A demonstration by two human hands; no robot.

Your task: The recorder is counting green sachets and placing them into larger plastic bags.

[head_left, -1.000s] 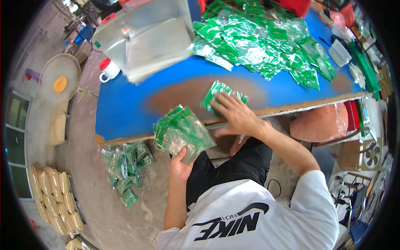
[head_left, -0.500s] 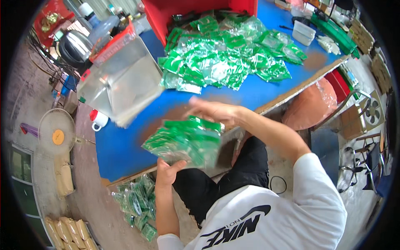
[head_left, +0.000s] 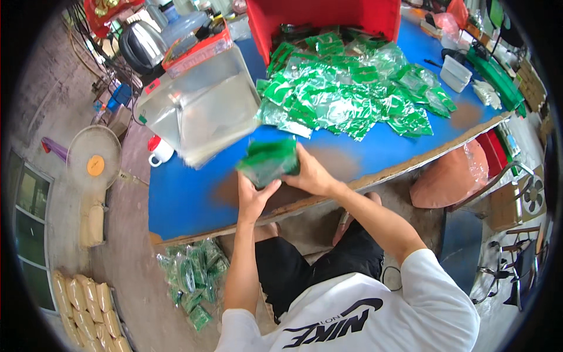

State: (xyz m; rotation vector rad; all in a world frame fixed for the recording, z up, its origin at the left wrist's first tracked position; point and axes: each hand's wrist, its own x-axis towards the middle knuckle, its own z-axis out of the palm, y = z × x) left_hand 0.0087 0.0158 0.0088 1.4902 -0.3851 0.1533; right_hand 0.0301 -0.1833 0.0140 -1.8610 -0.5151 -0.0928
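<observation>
Between my two hands, above the front part of the blue table [head_left: 182, 211], is a stack of green and clear plastic packets [head_left: 268, 161]. My left hand [head_left: 254, 196] grips its lower left side, thumb across the near face. At its right edge my right hand [head_left: 312, 174] is closed on it too, fingers behind and thumb in front. Motion blurs the stack, so single packets are hard to make out. Beyond it a big heap of similar green packets [head_left: 346, 100] spills from a red bin [head_left: 328, 14] lying open toward me.
Left of the heap lie clear plastic sheets [head_left: 217, 111], with a red-and-white mug [head_left: 159, 151] beside them. A kettle [head_left: 143, 46] stands farther back. At right are a clear plastic tub [head_left: 455, 73] and white gloves [head_left: 487, 94]. More packets [head_left: 196, 273] lie on the floor below the table.
My right hand, blurred above the stack before, now grips its right side. The stack has moved up and is squeezed into a tighter bundle. The view has shifted slightly.
</observation>
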